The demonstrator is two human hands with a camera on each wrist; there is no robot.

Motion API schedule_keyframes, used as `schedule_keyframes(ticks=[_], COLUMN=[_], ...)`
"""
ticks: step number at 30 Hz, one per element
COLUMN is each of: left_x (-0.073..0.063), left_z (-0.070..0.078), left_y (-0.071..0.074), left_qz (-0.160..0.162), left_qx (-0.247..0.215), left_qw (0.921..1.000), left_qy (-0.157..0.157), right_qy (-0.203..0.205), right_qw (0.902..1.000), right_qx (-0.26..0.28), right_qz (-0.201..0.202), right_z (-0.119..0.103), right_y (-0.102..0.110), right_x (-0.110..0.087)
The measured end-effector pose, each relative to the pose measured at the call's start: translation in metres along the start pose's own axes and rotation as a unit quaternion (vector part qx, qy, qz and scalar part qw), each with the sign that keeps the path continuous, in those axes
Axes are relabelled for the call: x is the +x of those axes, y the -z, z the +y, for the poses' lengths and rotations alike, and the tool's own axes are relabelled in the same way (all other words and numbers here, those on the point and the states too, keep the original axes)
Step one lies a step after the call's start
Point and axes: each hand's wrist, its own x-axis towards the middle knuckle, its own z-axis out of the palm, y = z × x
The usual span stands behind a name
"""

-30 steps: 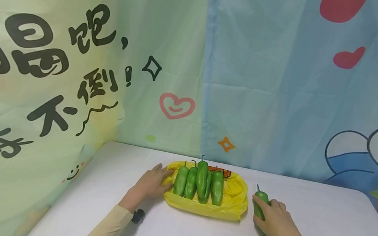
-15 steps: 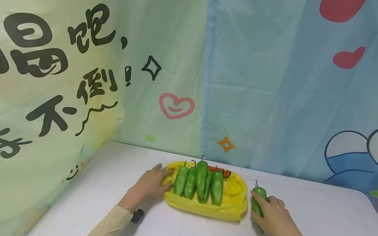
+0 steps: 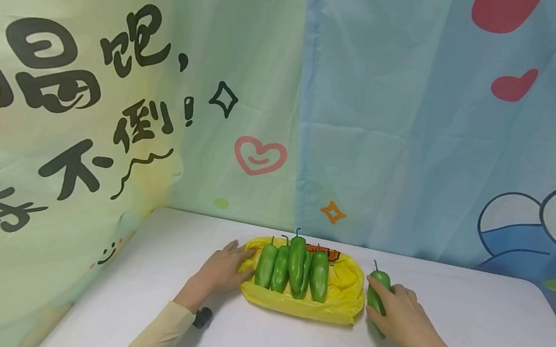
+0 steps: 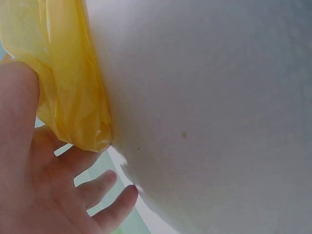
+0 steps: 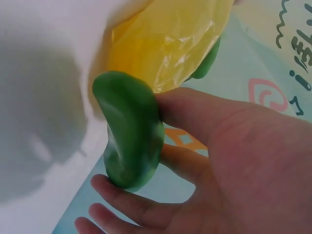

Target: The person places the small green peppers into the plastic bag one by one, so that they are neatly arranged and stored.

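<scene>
A green chili pepper (image 3: 376, 295) is held in my right hand (image 3: 403, 316), just right of the yellow plastic bag (image 3: 293, 304). In the right wrist view, the thumb presses one side of this pepper (image 5: 131, 131) while the fingers reach round the other. Several more green peppers (image 3: 294, 268) lie side by side in the open bag, stems toward the back. My left hand (image 3: 227, 265) grips the bag's left edge. Seen from the left wrist, the bag's folded rim (image 4: 73, 87) lies between thumb and index finger, with the other fingers spread (image 4: 114, 204).
The white table (image 3: 257, 344) carries the bag near its back edge. Behind and to the left hangs a printed cloth (image 3: 368, 121) with hearts and large black characters. Orange-and-black print (image 3: 333, 254) shows on the bag's back rim. Dark wrist cameras (image 3: 203, 317) sit under both wrists.
My right hand has slid the pepper slightly left and toward the back, closer to the bag. The left hand, the bag and its peppers stay in place.
</scene>
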Motion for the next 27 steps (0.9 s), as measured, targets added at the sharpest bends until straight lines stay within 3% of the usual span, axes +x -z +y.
schedule_keyframes(ticks=[13, 27], left_x=[-0.002, -0.001], left_z=[0.007, 0.006], left_y=[0.005, 0.002], left_qz=[0.0, -0.003], left_qx=[-0.007, -0.002], left_qw=[1.0, 0.9999], left_qy=[0.006, 0.011], right_qy=[0.001, 0.023], right_qw=[0.9999, 0.9995], right_qx=[0.011, 0.009], right_qz=[0.001, 0.021], right_z=[-0.006, -0.013], right_y=[0.009, 0.012], right_x=[-0.003, -0.004])
